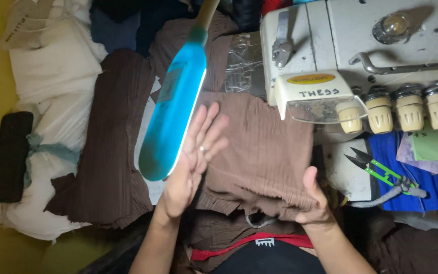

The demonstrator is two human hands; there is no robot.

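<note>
Two bare hands work over a piece of brown crinkled fabric (pixel 259 152) that lies spread on the table in front of a white sewing machine (pixel 361 56). The left hand (pixel 191 162) is raised with its fingers straight and spread, palm turned sideways, grasping nothing; it hovers just above the left edge of the fabric and next to a blue lamp head (pixel 173 109) that hangs slantwise over the table. A ring shows on one finger. The right hand (pixel 314 203) pinches the near right corner of the fabric, thumb on top and the other fingers tucked out of sight beneath the cloth. The far edge of the fabric reaches up to the machine's clear guard (pixel 323 109). To the left lies a pile of darker brown cloth pieces (pixel 110 147), and beyond it white bundles (pixel 51 76). Right of the fabric, green-handled thread snips (pixel 376 167) rest near a blue cloth (pixel 406 172), below three cream tension knobs (pixel 409 109).
</note>
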